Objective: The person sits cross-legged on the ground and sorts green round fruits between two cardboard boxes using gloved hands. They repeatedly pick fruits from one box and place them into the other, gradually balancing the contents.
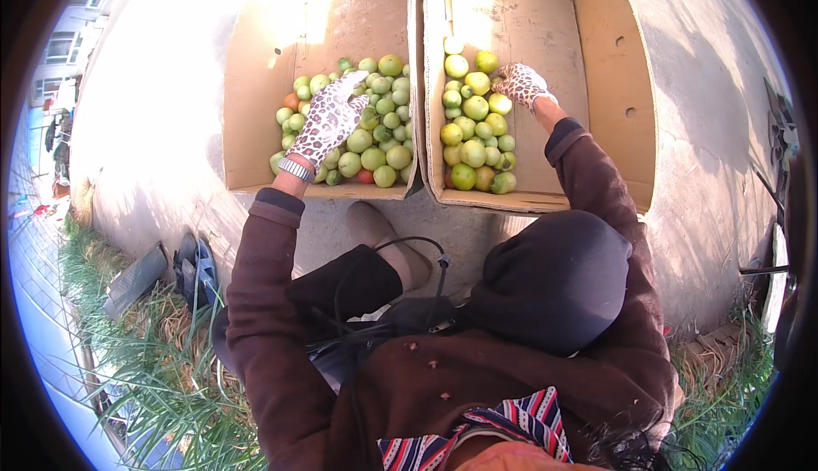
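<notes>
Two open cardboard boxes stand side by side. The left cardboard box (pixel 255 106) holds many green tomatoes (pixel 359 140), with an orange tomato (pixel 291 101) at the left and a red one (pixel 365 176) near the front wall. My left hand (pixel 330 115), in a leopard-print glove, lies over these tomatoes; what is under its fingers is hidden. Inside the right cardboard box (pixel 617 87), green and yellowish tomatoes (pixel 473 153) lie along the left side. My right hand (pixel 523 84), gloved alike, has curled fingers at the right edge of this group, by a small tomato partly hidden by the fingers.
Both boxes rest on concrete ground (pixel 696 151). My shoe (pixel 377 225) is just in front of the left box, and my knee (pixel 556 273) is close to the right one. A black cable (pixel 441 279) hangs over my lap. Sandals (pixel 195 266) and grass (pixel 166 369) are at the left.
</notes>
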Demonstrator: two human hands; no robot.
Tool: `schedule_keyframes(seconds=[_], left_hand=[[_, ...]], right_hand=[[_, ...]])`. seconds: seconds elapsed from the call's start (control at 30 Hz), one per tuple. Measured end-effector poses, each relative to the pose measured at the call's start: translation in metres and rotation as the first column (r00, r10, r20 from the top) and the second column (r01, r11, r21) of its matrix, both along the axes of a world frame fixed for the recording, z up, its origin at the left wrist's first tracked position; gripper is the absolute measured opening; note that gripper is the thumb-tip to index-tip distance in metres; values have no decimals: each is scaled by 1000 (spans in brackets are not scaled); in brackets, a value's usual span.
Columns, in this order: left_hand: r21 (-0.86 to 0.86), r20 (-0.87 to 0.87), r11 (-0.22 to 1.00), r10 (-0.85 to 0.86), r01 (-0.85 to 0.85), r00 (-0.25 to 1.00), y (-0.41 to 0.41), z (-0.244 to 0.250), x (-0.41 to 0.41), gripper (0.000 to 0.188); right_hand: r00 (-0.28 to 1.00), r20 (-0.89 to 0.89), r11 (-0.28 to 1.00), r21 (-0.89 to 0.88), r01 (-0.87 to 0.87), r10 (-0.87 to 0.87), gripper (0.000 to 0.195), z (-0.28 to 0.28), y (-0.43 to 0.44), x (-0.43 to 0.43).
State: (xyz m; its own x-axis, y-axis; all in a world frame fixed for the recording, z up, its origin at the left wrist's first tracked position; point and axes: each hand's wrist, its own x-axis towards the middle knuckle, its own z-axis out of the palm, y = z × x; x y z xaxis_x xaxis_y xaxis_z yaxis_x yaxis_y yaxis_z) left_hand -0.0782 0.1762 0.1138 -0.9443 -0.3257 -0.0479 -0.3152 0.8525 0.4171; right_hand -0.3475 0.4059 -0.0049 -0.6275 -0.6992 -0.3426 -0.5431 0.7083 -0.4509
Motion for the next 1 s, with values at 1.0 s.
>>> schedule_keyframes(seconds=[1.0], left_hand=[[114, 140, 990, -97, 82, 985, 34, -33, 19, 33]], right_hand=[[998, 58, 825, -562, 58, -31, 24, 119, 11, 72]])
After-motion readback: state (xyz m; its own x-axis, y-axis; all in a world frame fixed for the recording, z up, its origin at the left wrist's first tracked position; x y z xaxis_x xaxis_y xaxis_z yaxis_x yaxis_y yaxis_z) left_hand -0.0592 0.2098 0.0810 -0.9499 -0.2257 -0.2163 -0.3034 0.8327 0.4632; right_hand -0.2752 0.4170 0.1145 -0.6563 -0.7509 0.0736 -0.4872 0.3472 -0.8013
